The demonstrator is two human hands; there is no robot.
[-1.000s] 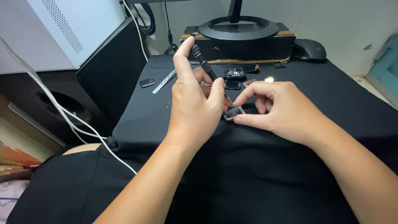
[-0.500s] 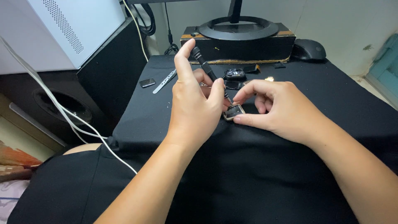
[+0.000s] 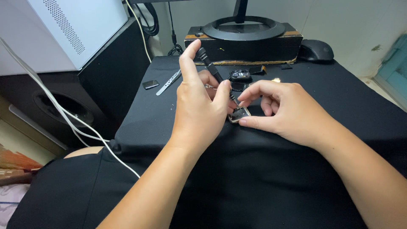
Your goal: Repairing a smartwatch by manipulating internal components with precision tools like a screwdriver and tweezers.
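Watch case (image 3: pixel 239 115) found on black desk (image 3: pixel 339 85), opened, inner parts exposed; work judged midway, reassembly outstanding; strap (image 3: pixel 168 82) and small parts (image 3: pixel 240 76) lying apart behind. Left hand (image 3: pixel 199 110) raised upright, fingers closed round screwdriver (image 3: pixel 214 72), tip down into case. Right hand (image 3: pixel 284 110) laid low, fingers pinching case at edge.

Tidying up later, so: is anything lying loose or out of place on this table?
Yes. A detached watch strap and a small dark flat part lie near the black cloth's left edge, with pale specks beside them, apart from the watch case.
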